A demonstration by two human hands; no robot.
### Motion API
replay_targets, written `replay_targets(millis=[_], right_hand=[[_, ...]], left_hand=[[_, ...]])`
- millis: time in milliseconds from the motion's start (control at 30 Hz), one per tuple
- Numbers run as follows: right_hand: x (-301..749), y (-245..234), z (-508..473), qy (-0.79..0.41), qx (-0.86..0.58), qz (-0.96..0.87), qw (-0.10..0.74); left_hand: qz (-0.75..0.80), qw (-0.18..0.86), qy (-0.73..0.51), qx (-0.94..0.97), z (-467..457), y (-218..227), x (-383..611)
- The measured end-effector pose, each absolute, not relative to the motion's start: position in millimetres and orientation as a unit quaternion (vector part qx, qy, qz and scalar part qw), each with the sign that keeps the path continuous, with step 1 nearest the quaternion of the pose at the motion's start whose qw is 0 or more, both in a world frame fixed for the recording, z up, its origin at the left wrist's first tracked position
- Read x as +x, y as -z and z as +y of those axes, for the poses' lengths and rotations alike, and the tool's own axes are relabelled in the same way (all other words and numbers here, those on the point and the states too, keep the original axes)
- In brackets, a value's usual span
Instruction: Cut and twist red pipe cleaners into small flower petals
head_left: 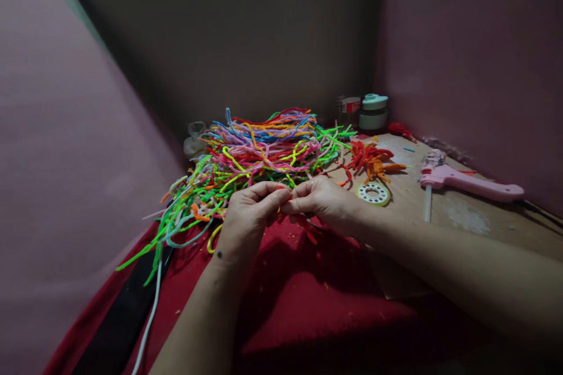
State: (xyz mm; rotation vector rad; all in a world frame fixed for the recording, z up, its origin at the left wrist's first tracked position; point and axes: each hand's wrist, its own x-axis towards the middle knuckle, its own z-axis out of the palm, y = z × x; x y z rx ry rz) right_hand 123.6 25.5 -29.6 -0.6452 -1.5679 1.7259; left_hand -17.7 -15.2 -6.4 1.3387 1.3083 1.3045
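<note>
My left hand [251, 205] and my right hand [320, 199] meet over the red cloth, fingertips pinched together. Between them is a red pipe cleaner [310, 233], its bent end hanging below my right hand; a speck of orange shows at the fingertips. My fingers cover most of the piece. Just beyond both hands lies a big tangled pile of pipe cleaners [264, 155] in green, pink, yellow, blue and red. To the right of my right hand is a bunch of short red and orange pipe cleaner pieces [373, 159].
On the brown board [519, 231] at right rest a pink glue gun [470, 181] with a glue stick and a round roll with holes [373, 193]. A mint-lidded jar [373, 111] stands at the back. A white cable [152, 316] runs along a black strip [123, 310] at left.
</note>
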Motion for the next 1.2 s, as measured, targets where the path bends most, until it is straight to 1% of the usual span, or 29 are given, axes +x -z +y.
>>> replay_targets(millis=[200, 300, 433, 533, 600, 700, 867, 1067, 1200], right_hand=[[122, 30, 24, -0.657, -0.264, -0.610, 0.356], [121, 30, 25, -0.663, -0.262, -0.597, 0.368], [122, 28, 29, -0.670, -0.267, -0.551, 0.419], [124, 26, 31, -0.674, -0.277, -0.512, 0.454], [124, 24, 32, -0.680, -0.279, -0.495, 0.463], [124, 24, 32, -0.700, -0.267, -0.475, 0.461], [123, 27, 33, -0.710, -0.265, -0.463, 0.460], [125, 28, 34, -0.747, -0.229, -0.448, 0.434], [126, 25, 35, -0.749, -0.227, -0.435, 0.446]], left_hand=[[0.533, 0.349, -0.537, 0.553, -16, 7, -12], [0.529, 0.338, -0.554, 0.547, -14, 10, -12], [0.510, 0.385, -0.558, 0.529, -10, 12, -19], [0.534, 0.403, -0.492, 0.557, -9, 12, -22], [0.552, 0.401, -0.451, 0.575, -10, 13, -22], [0.557, 0.410, -0.445, 0.569, -10, 14, -21], [0.515, 0.518, -0.469, 0.497, -10, 15, -22], [0.503, 0.531, -0.474, 0.491, -9, 15, -22], [0.488, 0.561, -0.474, 0.471, -9, 16, -23]])
